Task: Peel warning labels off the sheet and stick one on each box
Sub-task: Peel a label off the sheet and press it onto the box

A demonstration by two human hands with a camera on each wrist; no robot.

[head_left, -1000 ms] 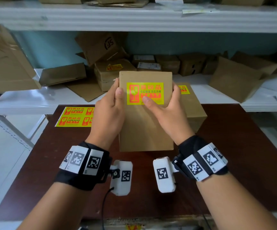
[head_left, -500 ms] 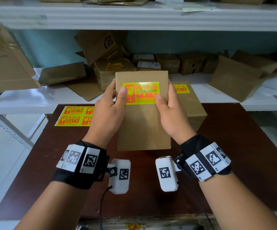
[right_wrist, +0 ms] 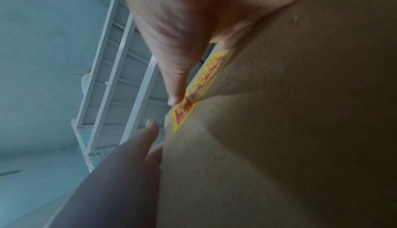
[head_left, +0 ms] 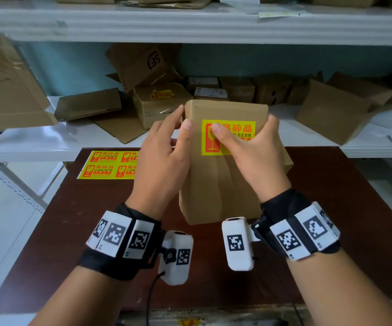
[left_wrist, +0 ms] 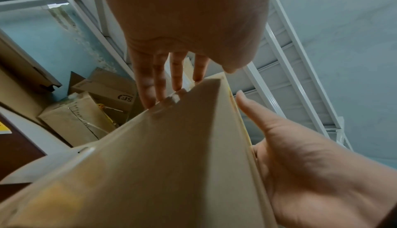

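I hold a brown cardboard box point(head_left: 221, 184) upright over the dark table point(head_left: 331, 208). A yellow and red warning label point(head_left: 237, 129) is stuck on its upper front face. My left hand point(head_left: 182, 120) pinches the box's top left edge, thumb in front and fingers point(left_wrist: 150, 85) straight behind. My right hand point(head_left: 244, 140) grips the right edge and its thumb point(right_wrist: 176, 94) presses the left part of the label point(right_wrist: 199, 85). The label sheet point(head_left: 109, 164) lies flat at the table's back left.
A second box point(head_left: 288, 161) stands on the table right behind the held one, mostly hidden. The white shelf point(head_left: 37, 142) beyond carries several cardboard boxes, one of them labelled point(head_left: 161, 103), and flattened cartons. Another shelf point(head_left: 190, 24) runs overhead.
The box has shifted right and a little up. My right thumb slid from the label's right edge to its left part. My left thumb came off the label onto the box's left edge.
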